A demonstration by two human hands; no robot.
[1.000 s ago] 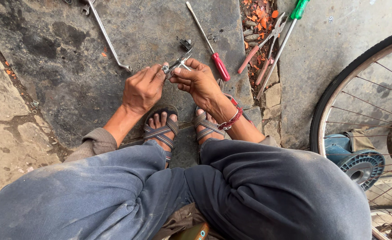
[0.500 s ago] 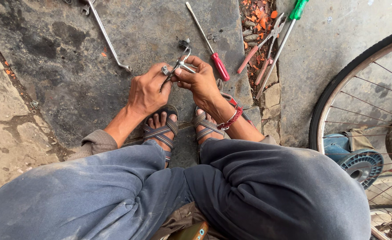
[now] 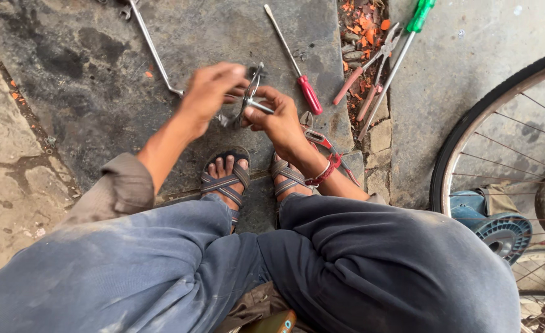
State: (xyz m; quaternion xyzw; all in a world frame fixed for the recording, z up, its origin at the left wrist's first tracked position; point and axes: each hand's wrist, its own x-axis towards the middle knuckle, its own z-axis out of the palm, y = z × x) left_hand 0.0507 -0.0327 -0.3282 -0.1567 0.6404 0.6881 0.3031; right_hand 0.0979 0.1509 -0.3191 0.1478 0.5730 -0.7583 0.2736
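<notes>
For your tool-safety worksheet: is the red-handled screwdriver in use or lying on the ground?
Lying on the ground: the red-handled screwdriver rests flat on the concrete, beyond both hands, untouched.

Silver metal part (image 3: 251,98). Red-handled screwdriver (image 3: 298,74), green-handled one (image 3: 402,49). Red-grip pliers (image 3: 362,71). Red wristband (image 3: 325,171). Grey/brown striped sandals (image 3: 225,182). Dusty blue trousers (image 3: 346,265). Black tyre (image 3: 464,132) w/ silver spokes. Grey stone floor (image 3: 69,80), dark stains.

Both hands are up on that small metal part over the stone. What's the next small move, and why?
Probably steady it first: the left hand is blurred mid-motion, gripping the small metal part, while the right hand pinches its silver stub end. I would brace with the right and finish the left's turn before reaching for the red-handled screwdriver lying just beyond on the stone slab.
</notes>
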